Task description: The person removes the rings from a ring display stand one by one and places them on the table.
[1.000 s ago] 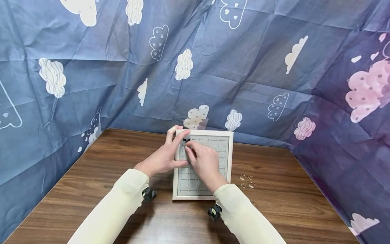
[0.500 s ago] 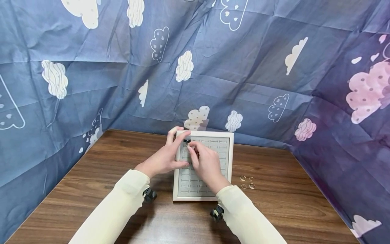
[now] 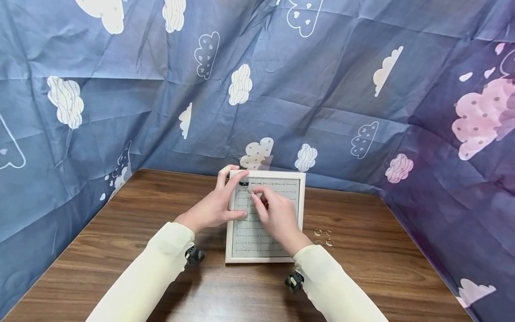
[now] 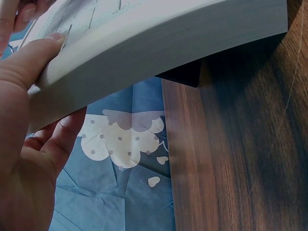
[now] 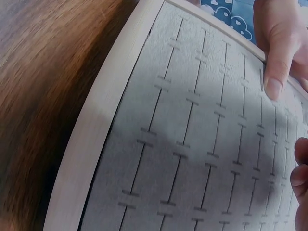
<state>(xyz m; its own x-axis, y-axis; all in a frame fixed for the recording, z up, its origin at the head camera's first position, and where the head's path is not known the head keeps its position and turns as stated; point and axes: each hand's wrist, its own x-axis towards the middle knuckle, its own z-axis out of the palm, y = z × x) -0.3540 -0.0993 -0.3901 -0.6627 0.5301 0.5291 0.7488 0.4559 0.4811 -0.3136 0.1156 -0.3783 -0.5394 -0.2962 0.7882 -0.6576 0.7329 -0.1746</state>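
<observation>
A white-framed grey ring display board [image 3: 265, 259] with rows of slots stands tilted on the table. My left hand [image 3: 215, 205] grips its left side; in the left wrist view the thumb [image 4: 41, 55] lies on the front and the other fingers reach behind. A dark ring [image 3: 243, 184] sits in the top left slot. Just below and right of it, my right hand [image 3: 277, 217] pinches a small shiny ring [image 3: 251, 192] between thumb and forefinger, close against the board. In the right wrist view only a few curled right fingers [image 5: 301, 168] show at the edge.
Several gold-coloured rings [image 3: 318, 232] lie on the brown wooden table [image 3: 362, 268], right of the board. Behind the table hangs a blue cloth [image 3: 161, 112] with cloud prints. A black support [image 4: 185, 74] shows under the board.
My right hand has shifted slightly right across the board with the small ring, away from the left column. The left hand keeps its grip on the frame.
</observation>
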